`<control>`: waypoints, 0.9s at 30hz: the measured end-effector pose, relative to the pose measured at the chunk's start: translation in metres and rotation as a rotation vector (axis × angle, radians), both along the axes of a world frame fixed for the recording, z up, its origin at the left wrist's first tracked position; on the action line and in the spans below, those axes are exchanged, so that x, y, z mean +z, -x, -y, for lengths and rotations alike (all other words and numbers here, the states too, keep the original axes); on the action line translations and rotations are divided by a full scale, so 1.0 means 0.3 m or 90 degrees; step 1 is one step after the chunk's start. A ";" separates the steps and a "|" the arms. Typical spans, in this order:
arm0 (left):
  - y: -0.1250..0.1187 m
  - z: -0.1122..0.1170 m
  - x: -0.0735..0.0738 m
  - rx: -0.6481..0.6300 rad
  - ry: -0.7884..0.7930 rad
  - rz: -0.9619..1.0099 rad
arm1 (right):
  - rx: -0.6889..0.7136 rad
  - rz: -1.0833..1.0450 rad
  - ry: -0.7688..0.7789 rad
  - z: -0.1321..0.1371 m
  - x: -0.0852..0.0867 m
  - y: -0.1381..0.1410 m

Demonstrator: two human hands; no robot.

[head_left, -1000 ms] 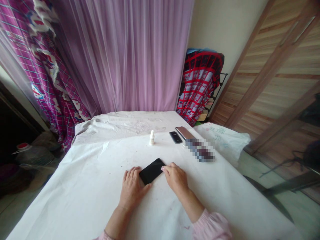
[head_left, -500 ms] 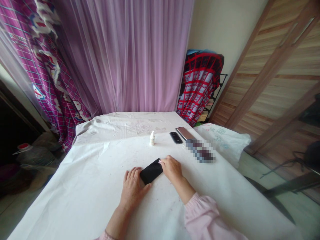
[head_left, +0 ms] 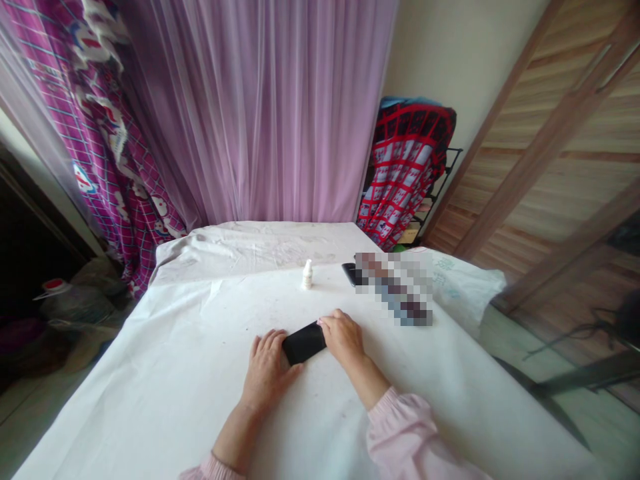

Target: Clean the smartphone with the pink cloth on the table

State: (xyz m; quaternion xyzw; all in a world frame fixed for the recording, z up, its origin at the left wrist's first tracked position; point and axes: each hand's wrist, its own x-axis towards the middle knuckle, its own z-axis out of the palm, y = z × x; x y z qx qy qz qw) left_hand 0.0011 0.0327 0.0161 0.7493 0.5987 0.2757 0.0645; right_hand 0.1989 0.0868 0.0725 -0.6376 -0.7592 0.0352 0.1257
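Phone: we see a dark phone (head_left: 304, 344) lying flat just below the middle of the frame, slanted, its right end higher than its left.
Left hand: our left hand (head_left: 267, 369) cups the phone's left end, fingers close together and partly bent at the upper side, thumb stretched out by the lower edge; we have it held between them.
Right hand: our right hand (head_left: 343, 335) sits over the phone's right end, fingers curled in and thumb nearly closed against them, pinching a pinkish scrap (head_left: 320, 323) too small for us to name.
Bottle: we find a small white bottle (head_left: 307, 275) upright above the phone, well apart from both hands.
Black device: to the right of the bottle we make out a black device (head_left: 351, 273), partly covered by a pixelated patch (head_left: 400, 293); what lies under that we cannot tell.
Table: all these rest on our white tablecloth (head_left: 165, 373).
Backdrop: we face a purple curtain (head_left: 270, 120) across the upper middle, with a wooden wardrobe (head_left: 520, 140) at upper right.
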 end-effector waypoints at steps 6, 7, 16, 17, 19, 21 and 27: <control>0.000 -0.003 -0.007 0.000 -0.014 0.004 | 0.058 -0.002 -0.023 0.032 -0.010 0.055; 0.001 -0.003 -0.008 -0.002 -0.011 0.005 | 0.065 -0.004 -0.026 0.035 -0.014 0.066; 0.010 -0.005 -0.019 -0.007 -0.023 -0.013 | 0.125 -0.025 -0.051 0.063 -0.028 0.114; 0.012 -0.005 -0.019 -0.010 -0.023 -0.015 | 0.131 -0.030 -0.050 0.070 -0.025 0.112; 0.015 -0.004 -0.019 -0.014 -0.019 -0.018 | 0.146 -0.041 -0.043 0.086 -0.021 0.102; 0.017 -0.003 -0.018 -0.015 -0.016 -0.020 | 0.159 -0.054 -0.036 0.104 -0.021 0.088; 0.019 0.002 -0.020 -0.018 -0.023 -0.030 | 0.138 -0.074 -0.041 0.129 -0.041 0.030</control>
